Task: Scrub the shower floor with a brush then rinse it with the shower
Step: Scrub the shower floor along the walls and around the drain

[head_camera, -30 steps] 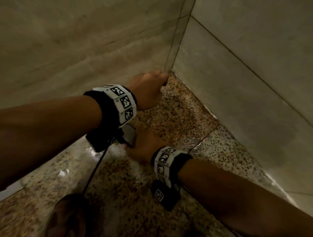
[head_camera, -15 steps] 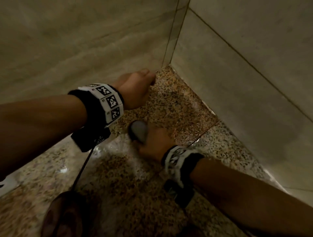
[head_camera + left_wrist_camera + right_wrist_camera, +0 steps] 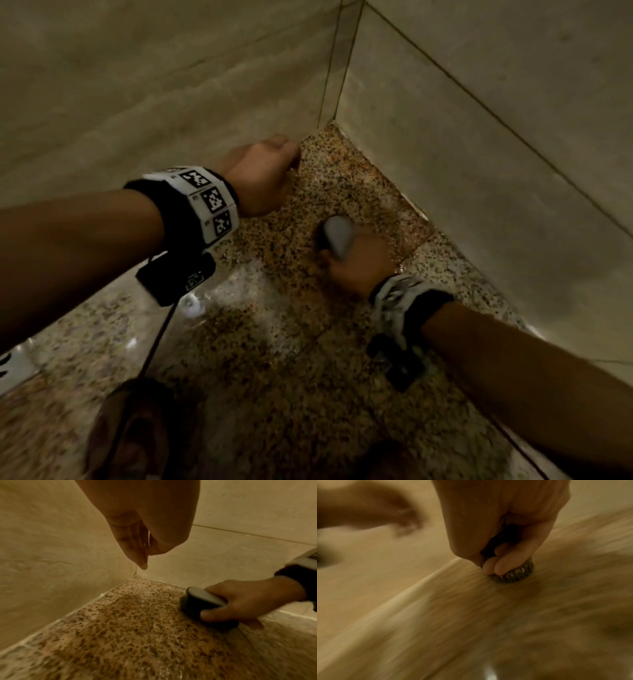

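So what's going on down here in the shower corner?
A person is scrubbing the speckled shower floor near the corner where two tiled walls meet. Their right hand grips a dark scrub brush, with its bristles pressed to the wet floor. The left hand holds nothing and hangs just above the floor by the left wall, fingers pointing downward. No water is running in view, so rinsing appears not yet begun.
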The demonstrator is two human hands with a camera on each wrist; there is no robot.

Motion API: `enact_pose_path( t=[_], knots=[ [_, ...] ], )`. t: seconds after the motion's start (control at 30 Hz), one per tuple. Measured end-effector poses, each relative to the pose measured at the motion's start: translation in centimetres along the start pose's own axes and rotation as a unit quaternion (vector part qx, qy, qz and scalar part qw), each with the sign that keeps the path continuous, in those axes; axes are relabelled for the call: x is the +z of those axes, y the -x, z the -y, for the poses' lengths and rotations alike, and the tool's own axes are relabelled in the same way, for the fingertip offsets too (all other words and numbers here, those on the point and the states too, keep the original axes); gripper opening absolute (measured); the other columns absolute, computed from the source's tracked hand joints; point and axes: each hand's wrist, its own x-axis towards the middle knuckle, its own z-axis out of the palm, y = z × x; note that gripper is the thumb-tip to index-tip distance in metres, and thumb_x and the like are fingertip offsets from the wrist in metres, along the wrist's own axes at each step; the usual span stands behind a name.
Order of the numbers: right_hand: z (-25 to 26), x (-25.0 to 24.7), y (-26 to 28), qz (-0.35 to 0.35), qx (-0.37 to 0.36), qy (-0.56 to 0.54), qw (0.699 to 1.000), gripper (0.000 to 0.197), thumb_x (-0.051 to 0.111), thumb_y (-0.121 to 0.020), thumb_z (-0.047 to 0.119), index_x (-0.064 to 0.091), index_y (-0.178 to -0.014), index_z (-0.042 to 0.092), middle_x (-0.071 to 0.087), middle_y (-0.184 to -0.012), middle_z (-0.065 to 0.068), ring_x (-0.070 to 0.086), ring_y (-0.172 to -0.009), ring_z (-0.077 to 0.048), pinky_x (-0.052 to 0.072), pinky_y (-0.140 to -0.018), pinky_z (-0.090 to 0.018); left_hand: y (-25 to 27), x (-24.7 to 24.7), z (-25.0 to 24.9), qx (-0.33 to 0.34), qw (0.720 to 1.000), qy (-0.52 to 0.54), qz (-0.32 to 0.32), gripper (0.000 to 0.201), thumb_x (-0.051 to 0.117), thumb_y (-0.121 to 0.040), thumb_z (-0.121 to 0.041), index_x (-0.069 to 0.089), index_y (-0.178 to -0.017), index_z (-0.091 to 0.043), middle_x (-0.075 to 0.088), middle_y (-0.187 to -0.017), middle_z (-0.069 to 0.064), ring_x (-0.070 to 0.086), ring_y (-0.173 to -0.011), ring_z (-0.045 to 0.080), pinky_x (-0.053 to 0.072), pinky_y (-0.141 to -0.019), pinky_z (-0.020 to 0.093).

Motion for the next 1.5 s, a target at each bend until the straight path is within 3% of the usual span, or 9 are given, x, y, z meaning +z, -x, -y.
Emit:
enact_pose_path(
  t=[0.2,0.47,0.63,0.77,0.87,0.97,1.23,1.4,1.5],
  knots=[
    [11.6,1.6,5.1,0.198,-0.216,-0.07,0.954,0.043,0.055,-0.094,0.044,0.055,-0.117,0.007,0.056,-0.088,-0.008,0.054,-0.071,-0.02,0.044,-0.061,-0.031,-1.0,-0.4,-1.5,0.032,0.999,0.006,-0.021,0.027,0.049,-0.088,-0.014,0.052,-0.113,-0.007,0.054,-0.113,0.013,0.054,-0.095,0.032,0.043,-0.073,0.034],
    [4.0,-1.9,-2.1,0.003,-0.003,-0.021,1.0,0.042,0.06,-0.086,0.052,0.05,-0.09,0.011,0.054,-0.074,-0.006,0.048,-0.054,-0.016,0.03,-0.039,-0.02,1.4,-1.0,0.9,-0.003,1.0,-0.001,-0.006,0.027,0.047,-0.086,-0.011,0.051,-0.112,-0.006,0.052,-0.115,0.017,0.053,-0.098,0.034,0.04,-0.076,0.036],
    [12.0,5.1,2.9,0.122,-0.17,-0.041,0.977,0.06,0.058,-0.086,0.052,0.05,-0.125,0.007,0.063,-0.106,-0.011,0.065,-0.092,-0.031,0.049,-0.063,-0.026,2.6,0.2,0.7,-0.018,0.998,-0.012,0.053,0.026,0.045,-0.088,-0.01,0.049,-0.114,-0.009,0.051,-0.117,0.013,0.053,-0.097,0.032,0.04,-0.074,0.034],
    [9.6,0.6,1.7,0.068,-0.211,-0.041,0.974,0.042,0.05,-0.092,0.051,0.059,-0.115,0.017,0.064,-0.103,-0.01,0.062,-0.088,-0.029,0.051,-0.077,-0.036,2.2,0.4,0.5,-0.001,0.997,-0.013,0.072,0.029,0.05,-0.086,-0.015,0.049,-0.115,-0.012,0.051,-0.117,0.009,0.054,-0.097,0.03,0.044,-0.075,0.035],
    [1.2,-5.0,-1.2,-0.022,-0.087,-0.032,0.996,0.045,0.054,-0.09,0.055,0.056,-0.099,0.011,0.057,-0.084,-0.011,0.053,-0.068,-0.026,0.04,-0.061,-0.033,2.0,0.4,0.9,0.007,0.998,-0.006,0.06,0.024,0.049,-0.09,-0.017,0.048,-0.113,-0.013,0.052,-0.115,0.01,0.053,-0.092,0.029,0.041,-0.072,0.032],
    [-7.3,-7.8,-2.9,-0.059,0.074,0.082,0.992,0.061,0.054,-0.09,0.056,0.054,-0.112,0.0,0.063,-0.102,-0.019,0.061,-0.081,-0.031,0.038,-0.063,-0.03,1.8,0.5,1.1,0.012,0.998,-0.012,0.058,0.02,0.047,-0.092,-0.015,0.048,-0.112,-0.012,0.052,-0.113,0.011,0.052,-0.09,0.029,0.038,-0.071,0.031],
    [-10.4,-5.9,-2.4,-0.027,0.106,0.094,0.99,0.067,0.051,-0.093,0.052,0.046,-0.129,-0.004,0.057,-0.114,-0.022,0.059,-0.098,-0.034,0.047,-0.077,-0.036,-0.2,1.5,-1.7,0.045,0.994,-0.039,0.093,0.026,0.042,-0.093,-0.016,0.046,-0.118,-0.013,0.049,-0.121,0.009,0.052,-0.094,0.03,0.041,-0.071,0.034],
    [-4.6,-2.1,1.5,0.005,-0.041,-0.016,0.999,0.05,0.055,-0.086,0.059,0.054,-0.076,0.009,0.046,-0.059,-0.002,0.039,-0.047,-0.016,0.035,-0.053,-0.03,-1.0,1.7,-2.6,0.064,0.996,-0.004,0.064,0.026,0.043,-0.091,-0.016,0.047,-0.116,-0.01,0.05,-0.118,0.012,0.053,-0.095,0.033,0.039,-0.074,0.035],
    [2.7,1.1,5.0,0.115,-0.145,-0.013,0.983,0.047,0.056,-0.089,0.054,0.055,-0.083,0.007,0.043,-0.062,-0.001,0.042,-0.052,-0.017,0.034,-0.051,-0.027,-0.8,1.6,-2.3,0.05,0.996,-0.014,0.076,0.027,0.044,-0.092,-0.015,0.048,-0.118,-0.01,0.05,-0.119,0.011,0.053,-0.094,0.031,0.04,-0.073,0.035]
  ],
)
